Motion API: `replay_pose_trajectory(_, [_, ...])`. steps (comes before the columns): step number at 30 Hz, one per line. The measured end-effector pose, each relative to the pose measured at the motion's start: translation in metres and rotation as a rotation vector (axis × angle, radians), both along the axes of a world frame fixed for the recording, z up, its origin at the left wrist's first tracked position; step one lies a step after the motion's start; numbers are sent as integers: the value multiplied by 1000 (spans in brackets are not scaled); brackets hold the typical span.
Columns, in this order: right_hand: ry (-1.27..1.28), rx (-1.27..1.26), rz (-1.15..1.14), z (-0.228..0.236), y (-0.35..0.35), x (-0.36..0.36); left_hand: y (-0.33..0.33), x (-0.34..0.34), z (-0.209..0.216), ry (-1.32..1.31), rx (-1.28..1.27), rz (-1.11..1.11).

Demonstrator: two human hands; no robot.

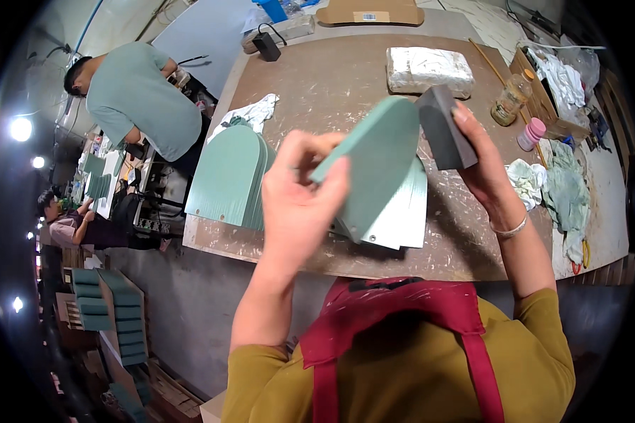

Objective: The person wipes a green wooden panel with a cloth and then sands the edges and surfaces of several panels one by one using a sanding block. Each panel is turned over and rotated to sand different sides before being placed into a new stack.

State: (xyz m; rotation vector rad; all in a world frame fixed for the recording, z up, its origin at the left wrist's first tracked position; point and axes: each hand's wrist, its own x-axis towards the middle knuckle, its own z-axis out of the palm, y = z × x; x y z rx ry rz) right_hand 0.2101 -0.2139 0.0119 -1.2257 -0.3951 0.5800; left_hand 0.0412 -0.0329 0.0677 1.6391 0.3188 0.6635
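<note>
My left hand (305, 190) grips a green round-topped panel (381, 155) by its left edge, tilted up above the table. In my right hand (481, 151) is a dark grey sanding block (444, 127), held close to the panel's right edge; whether they touch I cannot tell. Under the raised panel lies a stack of panels with pale, whitish faces (401, 215), partly hidden. Left of my left hand sits another stack of green round-topped panels (226, 176), with small holes near the lower edge.
The brown worktable (324, 84) bears a white wrapped block (429, 70), a jar (511, 99), a pink bottle (531, 134), rags (564, 187) and a black power adapter (267, 46). Two people work at the left, one in a green shirt (137, 99). Green pieces (127, 317) fill racks lower left.
</note>
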Motion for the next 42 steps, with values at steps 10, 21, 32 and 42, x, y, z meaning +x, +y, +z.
replay_pose_trajectory(10, [213,294,-43,2,9,13,8,11,-5,-511,1267,93])
replay_pose_trajectory(21, [80,48,-252,-41,-5,-31,15,-13,-61,166,1054,-232])
replay_pose_trajectory(32, [384,257,-282,-49,-16,-45,22,-10,-102,242,520,-80])
replay_pose_trajectory(42, [-1133,-639,-50,-43,-50,-36,16,20,-76,439,1187,-425])
